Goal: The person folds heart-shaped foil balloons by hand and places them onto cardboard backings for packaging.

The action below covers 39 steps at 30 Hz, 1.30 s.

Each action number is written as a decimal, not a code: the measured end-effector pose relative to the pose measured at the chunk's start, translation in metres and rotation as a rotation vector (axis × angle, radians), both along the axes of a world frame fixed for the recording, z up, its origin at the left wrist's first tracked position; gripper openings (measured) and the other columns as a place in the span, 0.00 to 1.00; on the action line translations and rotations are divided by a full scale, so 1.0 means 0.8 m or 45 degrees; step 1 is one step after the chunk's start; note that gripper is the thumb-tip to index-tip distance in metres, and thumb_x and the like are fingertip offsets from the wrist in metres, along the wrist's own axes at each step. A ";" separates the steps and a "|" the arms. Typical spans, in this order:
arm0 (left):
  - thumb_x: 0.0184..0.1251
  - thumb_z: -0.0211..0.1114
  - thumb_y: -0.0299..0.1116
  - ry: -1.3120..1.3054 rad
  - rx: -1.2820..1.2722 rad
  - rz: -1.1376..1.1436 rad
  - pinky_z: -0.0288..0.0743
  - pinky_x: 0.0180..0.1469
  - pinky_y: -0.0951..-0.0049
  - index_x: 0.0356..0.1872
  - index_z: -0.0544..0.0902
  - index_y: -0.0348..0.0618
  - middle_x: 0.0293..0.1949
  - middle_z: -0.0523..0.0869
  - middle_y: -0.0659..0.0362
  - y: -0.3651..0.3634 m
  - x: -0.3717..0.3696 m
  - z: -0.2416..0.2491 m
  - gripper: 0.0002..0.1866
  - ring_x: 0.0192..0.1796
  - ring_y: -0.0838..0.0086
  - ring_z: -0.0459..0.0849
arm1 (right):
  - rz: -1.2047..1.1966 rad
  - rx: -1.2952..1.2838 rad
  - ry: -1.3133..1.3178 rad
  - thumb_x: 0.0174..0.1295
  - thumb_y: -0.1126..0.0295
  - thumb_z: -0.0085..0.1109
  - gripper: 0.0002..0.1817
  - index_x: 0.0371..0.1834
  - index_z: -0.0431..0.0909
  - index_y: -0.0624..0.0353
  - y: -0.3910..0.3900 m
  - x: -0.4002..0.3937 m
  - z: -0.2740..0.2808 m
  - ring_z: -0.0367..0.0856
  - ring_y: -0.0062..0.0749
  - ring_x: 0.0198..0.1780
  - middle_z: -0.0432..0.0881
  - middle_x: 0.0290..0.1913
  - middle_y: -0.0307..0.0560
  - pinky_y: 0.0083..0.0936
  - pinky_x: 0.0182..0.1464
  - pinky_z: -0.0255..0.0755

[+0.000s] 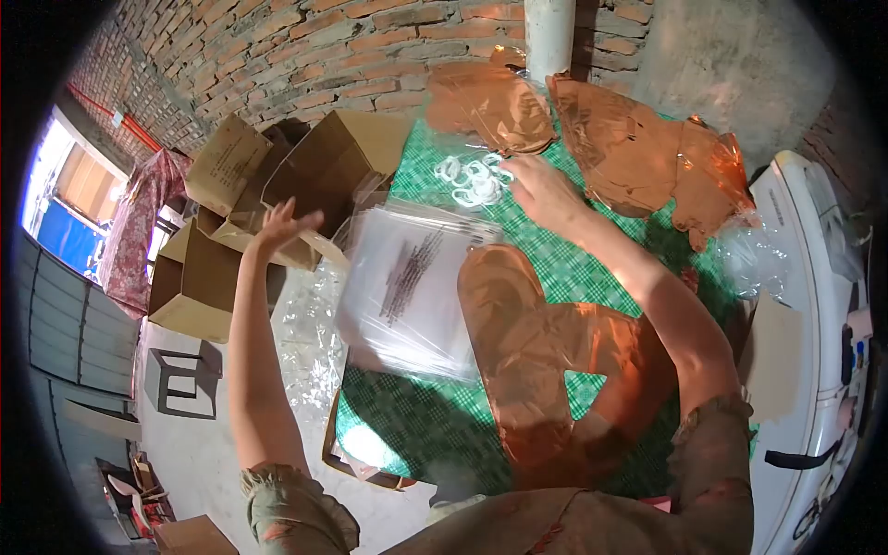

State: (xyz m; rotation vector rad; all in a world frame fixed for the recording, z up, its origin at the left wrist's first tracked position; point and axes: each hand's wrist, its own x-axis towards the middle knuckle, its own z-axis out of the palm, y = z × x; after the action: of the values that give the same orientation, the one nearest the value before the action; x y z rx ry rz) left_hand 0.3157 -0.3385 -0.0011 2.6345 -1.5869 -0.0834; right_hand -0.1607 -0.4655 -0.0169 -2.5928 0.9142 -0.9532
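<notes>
My left hand (282,225) is raised over the left side, next to the open cardboard boxes, fingers apart and nothing in them. My right hand (548,196) reaches across the table to a small pile of white loops (481,185). Its fingers are drawn together at the pile's right edge; what lies between them is hidden. A stack of clear plastic bags (412,287) with dark print lies between my arms. To its right, nearest my body, a flat copper-coloured foil balloon (518,342) is spread out, partly under my right forearm.
A green checked cloth (379,416) covers the table. More copper foil balloons (620,139) lie at the back by a white pipe (549,37). Cardboard boxes (319,162) stand at the left, crumpled clear plastic (754,254) and a white appliance (814,324) at the right.
</notes>
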 end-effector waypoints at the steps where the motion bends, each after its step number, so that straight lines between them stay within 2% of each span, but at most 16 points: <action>1: 0.70 0.62 0.64 0.142 -0.222 -0.053 0.60 0.79 0.58 0.73 0.76 0.43 0.74 0.75 0.44 -0.013 -0.001 -0.005 0.41 0.81 0.57 0.65 | -0.052 -0.047 -0.005 0.66 0.74 0.56 0.16 0.56 0.80 0.62 -0.031 0.002 -0.026 0.78 0.52 0.62 0.84 0.53 0.54 0.45 0.64 0.73; 3: 0.71 0.63 0.61 0.426 -0.666 -0.158 0.61 0.78 0.57 0.69 0.81 0.43 0.75 0.73 0.44 -0.043 -0.002 -0.015 0.36 0.81 0.56 0.64 | -0.103 -0.119 0.053 0.66 0.75 0.55 0.17 0.58 0.81 0.61 -0.054 0.009 -0.046 0.77 0.52 0.62 0.84 0.55 0.54 0.45 0.65 0.72; 4: 0.74 0.62 0.54 0.136 -0.663 -0.455 0.71 0.71 0.54 0.58 0.87 0.44 0.66 0.82 0.45 -0.044 -0.019 0.004 0.26 0.73 0.54 0.76 | -0.100 -0.147 0.118 0.65 0.76 0.54 0.18 0.58 0.81 0.61 -0.059 0.013 -0.048 0.78 0.51 0.62 0.84 0.55 0.53 0.44 0.65 0.72; 7: 0.75 0.62 0.46 0.527 -0.488 0.063 0.79 0.58 0.51 0.46 0.89 0.46 0.54 0.89 0.49 -0.058 -0.090 0.038 0.16 0.61 0.53 0.85 | 0.169 -0.124 0.196 0.63 0.79 0.53 0.18 0.55 0.84 0.61 -0.055 0.018 -0.045 0.78 0.50 0.62 0.85 0.56 0.52 0.44 0.66 0.72; 8: 0.74 0.61 0.41 0.181 -0.561 -0.076 0.81 0.50 0.51 0.45 0.88 0.48 0.45 0.91 0.52 -0.077 -0.070 0.008 0.11 0.53 0.53 0.88 | 0.304 -0.096 0.205 0.62 0.80 0.52 0.19 0.54 0.85 0.60 -0.050 0.018 -0.039 0.78 0.49 0.62 0.85 0.56 0.52 0.45 0.66 0.72; 11: 0.73 0.62 0.37 -0.090 -0.865 -0.338 0.82 0.50 0.52 0.49 0.86 0.50 0.48 0.90 0.51 -0.108 -0.069 -0.033 0.10 0.54 0.52 0.87 | 0.094 -0.168 -0.002 0.61 0.82 0.52 0.17 0.48 0.87 0.60 -0.060 0.015 -0.031 0.78 0.46 0.62 0.85 0.55 0.50 0.44 0.67 0.70; 14: 0.69 0.68 0.33 0.043 -0.936 -0.644 0.77 0.64 0.53 0.60 0.84 0.51 0.58 0.85 0.50 -0.121 -0.134 -0.014 0.19 0.62 0.49 0.81 | -0.179 -0.233 0.057 0.64 0.80 0.52 0.20 0.57 0.83 0.58 -0.092 0.000 -0.031 0.77 0.44 0.65 0.84 0.58 0.48 0.42 0.68 0.68; 15: 0.69 0.69 0.35 0.025 -0.920 -0.741 0.75 0.68 0.55 0.62 0.84 0.51 0.62 0.82 0.49 -0.132 -0.149 -0.019 0.20 0.66 0.49 0.78 | -0.261 -0.237 0.078 0.65 0.79 0.52 0.20 0.60 0.82 0.58 -0.103 -0.005 -0.030 0.76 0.43 0.66 0.84 0.59 0.47 0.42 0.68 0.67; 17: 0.70 0.70 0.40 0.378 -0.765 -0.831 0.73 0.70 0.54 0.63 0.84 0.52 0.65 0.81 0.49 -0.141 -0.203 -0.010 0.21 0.69 0.48 0.77 | -0.283 -0.363 0.248 0.70 0.74 0.53 0.22 0.68 0.76 0.59 -0.129 -0.015 -0.043 0.74 0.43 0.70 0.80 0.65 0.49 0.41 0.69 0.66; 18: 0.72 0.69 0.43 0.267 -0.783 -0.884 0.71 0.72 0.52 0.63 0.84 0.52 0.67 0.81 0.50 -0.144 -0.226 -0.020 0.21 0.70 0.47 0.76 | -0.292 -0.366 0.332 0.71 0.73 0.53 0.22 0.69 0.75 0.59 -0.133 -0.018 -0.043 0.73 0.42 0.71 0.79 0.67 0.50 0.40 0.71 0.66; 19: 0.77 0.64 0.50 0.237 -0.584 -0.957 0.74 0.71 0.55 0.70 0.80 0.53 0.75 0.72 0.45 -0.153 -0.238 -0.028 0.26 0.76 0.50 0.72 | -0.303 -0.370 0.416 0.72 0.72 0.53 0.23 0.70 0.74 0.60 -0.137 -0.020 -0.044 0.72 0.42 0.73 0.78 0.69 0.51 0.40 0.72 0.65; 22: 0.76 0.65 0.47 0.085 -0.458 -1.207 0.77 0.66 0.53 0.66 0.83 0.50 0.70 0.79 0.50 -0.162 -0.261 -0.033 0.23 0.71 0.52 0.77 | -0.259 -0.409 0.677 0.73 0.69 0.54 0.25 0.73 0.72 0.61 -0.148 -0.022 -0.049 0.69 0.42 0.77 0.75 0.74 0.53 0.40 0.77 0.62; 24: 0.75 0.65 0.45 0.081 -0.052 -0.985 0.78 0.63 0.53 0.63 0.84 0.48 0.66 0.82 0.52 -0.166 -0.280 -0.027 0.21 0.67 0.53 0.79 | -0.207 -0.299 0.610 0.73 0.67 0.56 0.26 0.73 0.73 0.62 -0.144 -0.024 -0.047 0.69 0.43 0.77 0.73 0.75 0.55 0.41 0.78 0.62; 27: 0.73 0.67 0.41 -0.040 -0.414 -0.960 0.77 0.62 0.53 0.58 0.85 0.45 0.61 0.85 0.56 -0.154 -0.296 -0.015 0.18 0.62 0.54 0.81 | -0.128 -0.373 0.551 0.71 0.67 0.58 0.25 0.70 0.76 0.63 -0.150 -0.029 -0.053 0.72 0.45 0.75 0.75 0.73 0.57 0.41 0.76 0.65; 33: 0.71 0.69 0.37 0.132 -0.863 -1.110 0.71 0.71 0.59 0.68 0.80 0.46 0.70 0.79 0.53 -0.200 -0.327 -0.043 0.26 0.72 0.53 0.75 | -0.064 -0.566 0.578 0.64 0.76 0.56 0.20 0.59 0.81 0.67 -0.153 -0.030 -0.056 0.81 0.48 0.66 0.83 0.64 0.59 0.39 0.68 0.75; 39: 0.76 0.63 0.47 0.059 -0.672 -1.017 0.55 0.80 0.45 0.71 0.78 0.51 0.73 0.76 0.55 -0.235 -0.363 -0.078 0.26 0.78 0.58 0.69 | -0.018 -0.714 0.300 0.63 0.76 0.55 0.12 0.48 0.83 0.64 -0.161 -0.027 -0.074 0.85 0.51 0.57 0.86 0.53 0.59 0.42 0.60 0.78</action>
State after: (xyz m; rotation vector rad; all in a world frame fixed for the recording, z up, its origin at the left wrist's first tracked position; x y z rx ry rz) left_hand 0.0255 -0.5262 -0.0632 1.5067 -2.1604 0.2057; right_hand -0.1826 -0.5943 -0.0762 -3.2293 0.8054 -1.0438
